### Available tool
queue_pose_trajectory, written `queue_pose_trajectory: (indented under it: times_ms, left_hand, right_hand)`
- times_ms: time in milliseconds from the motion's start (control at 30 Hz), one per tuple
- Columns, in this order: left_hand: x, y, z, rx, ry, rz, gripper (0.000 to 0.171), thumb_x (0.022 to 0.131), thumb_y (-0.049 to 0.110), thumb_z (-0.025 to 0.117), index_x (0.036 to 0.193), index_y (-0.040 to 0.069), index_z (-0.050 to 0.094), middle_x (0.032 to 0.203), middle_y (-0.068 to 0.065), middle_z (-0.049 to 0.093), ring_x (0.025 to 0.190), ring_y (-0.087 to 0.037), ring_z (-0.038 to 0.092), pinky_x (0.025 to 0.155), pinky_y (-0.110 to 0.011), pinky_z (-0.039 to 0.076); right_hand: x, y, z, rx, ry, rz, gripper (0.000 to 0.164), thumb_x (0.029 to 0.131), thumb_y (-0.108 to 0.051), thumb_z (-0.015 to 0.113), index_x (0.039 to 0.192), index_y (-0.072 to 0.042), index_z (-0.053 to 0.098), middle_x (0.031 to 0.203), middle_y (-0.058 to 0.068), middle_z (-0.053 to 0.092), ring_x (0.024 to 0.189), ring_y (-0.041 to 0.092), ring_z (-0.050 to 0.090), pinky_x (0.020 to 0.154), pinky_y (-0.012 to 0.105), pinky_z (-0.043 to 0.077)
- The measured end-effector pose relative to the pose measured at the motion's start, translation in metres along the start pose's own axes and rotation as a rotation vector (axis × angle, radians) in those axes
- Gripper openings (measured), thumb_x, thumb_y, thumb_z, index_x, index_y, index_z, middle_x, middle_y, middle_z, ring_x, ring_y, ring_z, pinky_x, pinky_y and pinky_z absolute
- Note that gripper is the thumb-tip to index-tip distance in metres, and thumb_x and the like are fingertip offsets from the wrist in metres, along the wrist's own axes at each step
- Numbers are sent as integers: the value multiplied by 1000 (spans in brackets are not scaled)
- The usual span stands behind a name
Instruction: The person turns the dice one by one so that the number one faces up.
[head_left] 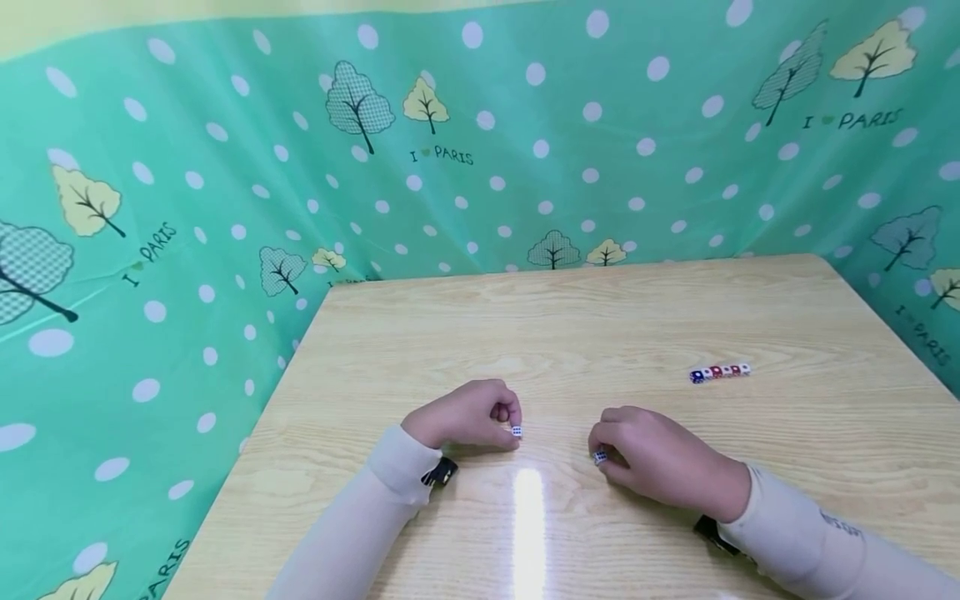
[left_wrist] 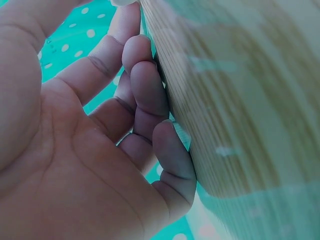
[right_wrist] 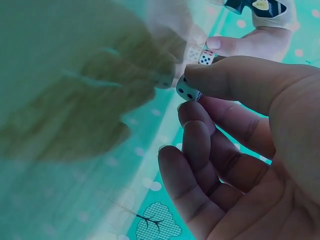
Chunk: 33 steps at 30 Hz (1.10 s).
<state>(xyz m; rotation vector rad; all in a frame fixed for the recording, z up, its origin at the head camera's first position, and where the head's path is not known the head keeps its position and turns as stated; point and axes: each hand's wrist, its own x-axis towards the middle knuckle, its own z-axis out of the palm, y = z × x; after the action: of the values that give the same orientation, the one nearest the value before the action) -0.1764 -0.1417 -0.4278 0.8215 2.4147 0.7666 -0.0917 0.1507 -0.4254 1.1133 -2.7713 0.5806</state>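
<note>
Near the middle of the table, my left hand [head_left: 472,417] pinches a small white die [head_left: 517,432] between thumb and index finger, low over the wood. The other fingers of that hand curl inward, as the left wrist view also shows. To the right, my right hand [head_left: 663,458] holds a second white die [right_wrist: 187,90] by thumb and index fingertip, close to the tabletop. Its dark pips show in the right wrist view, with the left hand's die just beyond it. A gap of bare wood separates the two hands.
A straight row of several blue, white and red dice [head_left: 720,372] lies on the table behind the right hand. The light wooden table [head_left: 570,325] is bordered at the back and sides by a green dotted cloth [head_left: 480,200]. A bright reflection marks the front.
</note>
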Motion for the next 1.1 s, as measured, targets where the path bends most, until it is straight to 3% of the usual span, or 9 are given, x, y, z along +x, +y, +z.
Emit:
queue_pose_trajectory:
  times_ms: [233,500,1100]
  left_hand:
    - [0,1,-2,12,8,12,17,84,24,85,85,23,69,96,-4,60,84,-12,51,74,-25,45]
    - [0,1,-3,7,16,0,17,83,23,85,85,23,69,96,-3,59,83,-12,51,73,-24,45]
    - [-2,1,0,-21,6,-11,16,83,22,85,85,22,69,98,-4,59,84,-12,51,74,-26,45]
  right_hand:
    - [1,0,-6,35,-4,28,17,84,-11,79,85,-25,69,80,-20,58,73,-2,52,67,21,50]
    - [3,5,-8,157,-63,84,17,86,-9,78,87,-24,70,81,-20,63,74,-5,57,69,21,54]
    - [1,12,-5,178,-115,124,17,86,-11,79,86,-25,70,81,-13,57,72,5,53,65,21,47]
